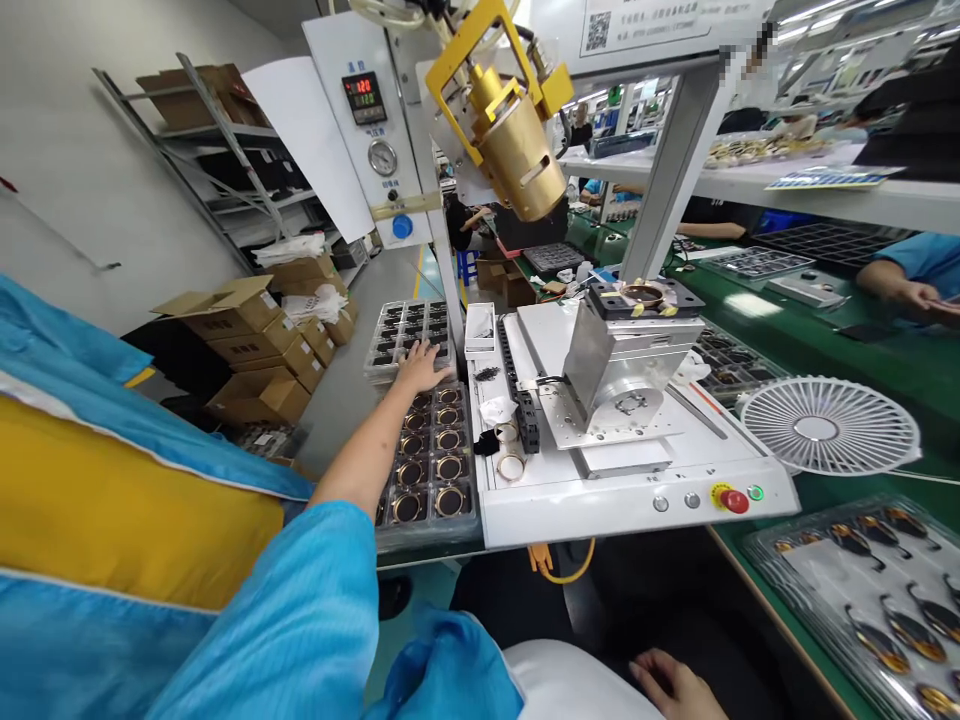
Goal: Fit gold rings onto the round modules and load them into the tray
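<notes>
My left hand [422,369] reaches forward with fingers spread. It lies over the near edge of a stack of clear trays [370,352] with dark parts; firm contact cannot be made out. Below the wrist is a clear tray [426,518] of round gold-rimmed watch cases [450,467] in rows. My right hand [679,688] rests low by my lap, fingers loosely bent and apart, with nothing visible in it; the bottom edge cuts it off. To the right stands a white machine with a metal block [622,370] bearing a dark fixture [643,297] around a gold ring.
A gold cylindrical press head [523,160] hangs above the fixture. Loose rings [511,466] and a white box [480,328] sit on the machine base. A red button [733,501], a white fan grille [830,425] and stacked trays [787,550] are at right. Blue-yellow clothing [135,490] fills the left.
</notes>
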Demonstrator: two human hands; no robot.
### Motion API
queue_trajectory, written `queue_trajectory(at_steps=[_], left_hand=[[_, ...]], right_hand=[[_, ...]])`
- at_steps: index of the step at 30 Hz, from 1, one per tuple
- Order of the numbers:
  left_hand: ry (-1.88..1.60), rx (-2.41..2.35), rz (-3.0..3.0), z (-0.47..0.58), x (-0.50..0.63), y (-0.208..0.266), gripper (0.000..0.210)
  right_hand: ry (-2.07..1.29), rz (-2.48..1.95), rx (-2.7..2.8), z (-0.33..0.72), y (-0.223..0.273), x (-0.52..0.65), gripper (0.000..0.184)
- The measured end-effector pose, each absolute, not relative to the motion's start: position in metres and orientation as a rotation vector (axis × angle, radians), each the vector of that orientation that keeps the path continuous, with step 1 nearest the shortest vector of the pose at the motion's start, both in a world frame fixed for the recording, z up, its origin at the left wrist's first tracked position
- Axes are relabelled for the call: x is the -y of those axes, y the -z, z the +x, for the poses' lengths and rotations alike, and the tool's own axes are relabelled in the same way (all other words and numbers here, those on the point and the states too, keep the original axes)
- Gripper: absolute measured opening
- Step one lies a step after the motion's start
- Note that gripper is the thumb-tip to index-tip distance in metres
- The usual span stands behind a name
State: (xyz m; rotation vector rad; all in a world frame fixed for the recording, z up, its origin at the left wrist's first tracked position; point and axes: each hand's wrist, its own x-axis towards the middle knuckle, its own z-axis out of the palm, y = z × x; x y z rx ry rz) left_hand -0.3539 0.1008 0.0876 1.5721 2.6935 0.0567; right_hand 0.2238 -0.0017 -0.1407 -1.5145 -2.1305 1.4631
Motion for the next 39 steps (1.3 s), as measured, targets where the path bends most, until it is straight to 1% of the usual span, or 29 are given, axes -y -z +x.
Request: queue_trajectory(at_steps=[2, 4, 8, 11, 16, 19, 23, 25, 27, 29, 31, 32, 36, 37, 39], left_hand=[[-0.088, -2.729, 1.539, -0.349, -0.103, -0.085, 0.08], [-0.115, -2.758, 1.51, -0.344, -0.107, -0.084, 0.077], [-0.157, -2.755, 1.489, -0.343, -0.11, -0.084, 0.08], [-0.175, -2.686, 1.548, -0.348, -0.106, -0.089, 0.079], [-0.217, -2.6, 1.662, -0.343, -0.087, -0.098, 0.062], [-0.265, -2.571, 1.712, -0.321, -0.07, -0.091, 0.053], [-0.259, -2.47, 1.674, -0.293, -0.049, -0.07, 0.035], [-0.303, -2.475, 1.611, -0.286, -0.044, -0.064, 0.033], [-0.393, -2.503, 1.549, -0.284, -0.042, -0.063, 0.032], [-0.509, -2.52, 1.51, -0.284, -0.042, -0.067, 0.029], [-0.65, -2.53, 1.502, -0.281, -0.04, -0.073, 0.025], [-0.731, -2.536, 1.507, -0.279, -0.038, -0.076, 0.026], [-1.098, -2.527, 1.599, -0.26, -0.03, -0.095, 0.037], [-1.185, -2.505, 1.645, -0.253, -0.029, -0.102, 0.038], [-1.324, -2.44, 1.754, -0.236, -0.026, -0.122, 0.035]], right_hand=[[-1.453, -1.517, 2.134, 0.222, 0.145, 0.002, 0.041], [-1.42, -1.533, 2.123, 0.223, 0.146, 0.003, 0.04], [-1.375, -1.544, 2.069, 0.233, 0.135, 0.008, 0.043], [-1.43, -1.526, 1.997, 0.238, 0.119, 0.012, 0.048], [-1.527, -1.455, 1.948, 0.23, 0.099, 0.011, 0.05], [-1.532, -1.456, 2.012, 0.218, 0.104, 0.007, 0.05], [-1.606, -1.454, 2.106, 0.208, 0.12, 0.003, 0.051], [-1.605, -1.415, 2.157, 0.21, 0.12, -0.001, 0.049], [-1.612, -1.355, 2.237, 0.218, 0.105, -0.009, 0.045], [-1.606, -1.258, 2.34, 0.226, 0.071, -0.024, 0.04], [-1.495, -1.122, 2.436, 0.229, 0.017, -0.047, 0.035], [-1.382, -1.034, 2.48, 0.228, -0.017, -0.062, 0.032], [-0.606, -0.681, 2.336, 0.192, -0.164, -0.133, 0.024], [-0.413, -0.589, 2.274, 0.177, -0.196, -0.152, 0.022], [-0.183, -0.484, 2.264, 0.144, -0.245, -0.188, 0.023]])
